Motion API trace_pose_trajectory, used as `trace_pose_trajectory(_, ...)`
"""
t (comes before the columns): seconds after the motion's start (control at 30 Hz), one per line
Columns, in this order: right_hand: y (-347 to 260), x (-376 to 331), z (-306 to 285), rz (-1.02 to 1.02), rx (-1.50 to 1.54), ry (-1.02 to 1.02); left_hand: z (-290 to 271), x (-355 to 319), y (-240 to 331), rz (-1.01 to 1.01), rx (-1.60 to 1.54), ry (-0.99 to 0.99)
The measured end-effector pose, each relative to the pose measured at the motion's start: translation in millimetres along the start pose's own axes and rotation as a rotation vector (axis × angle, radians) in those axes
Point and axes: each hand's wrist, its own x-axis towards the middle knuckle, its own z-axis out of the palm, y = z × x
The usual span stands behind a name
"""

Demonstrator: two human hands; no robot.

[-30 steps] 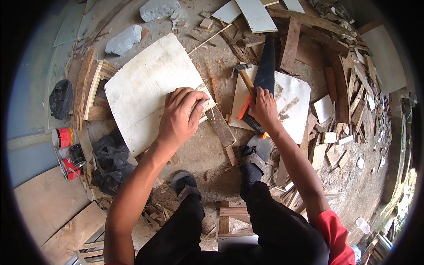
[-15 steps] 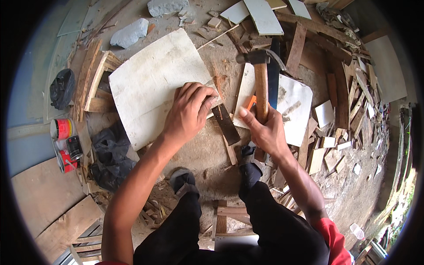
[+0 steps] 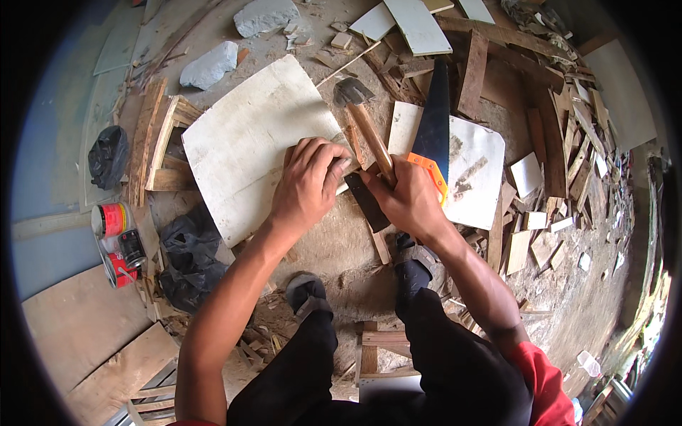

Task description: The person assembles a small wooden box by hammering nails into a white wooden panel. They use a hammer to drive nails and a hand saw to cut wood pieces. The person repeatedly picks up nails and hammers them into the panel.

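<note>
My right hand [image 3: 413, 197] is wrapped round the wooden handle of a claw hammer [image 3: 371, 139], whose head lies beyond my left hand's fingertips. My left hand [image 3: 305, 183] rests at the right edge of a white board [image 3: 249, 128]. Its thumb and fingers are pinched together there; what they hold, if anything, is too small to make out. Below the fingertips, a dark wooden strip [image 3: 366, 202] sticks out from the board's edge. Right of the hammer, a handsaw [image 3: 430, 121] with a dark blade and orange handle lies across another white board [image 3: 479, 160].
Offcuts [image 3: 540, 220] and planks [image 3: 474, 71] are piled to the right. Two pale stone blocks [image 3: 209, 65] lie at the far left. Red cans [image 3: 110, 220], a black plastic bag [image 3: 190, 255] and a wooden frame [image 3: 170, 145] stand along the left. My feet [image 3: 309, 292] are below the boards.
The hammer has swung left and down towards my left hand, uncovering the saw's orange handle. My left hand keeps its pinch at the board's edge. The whole view has shifted slightly.
</note>
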Motion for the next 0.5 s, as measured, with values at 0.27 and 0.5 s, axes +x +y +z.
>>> trace_pose_trajectory(0.27,46,16,-24,0.188,0.111,0.139,2,-1,-2,-0.001,-0.028,-0.001)
trace_pose_trajectory(0.5,18,-26,-44,0.218,0.144,0.115,-5,-2,-2,-0.006,-0.044,-0.014)
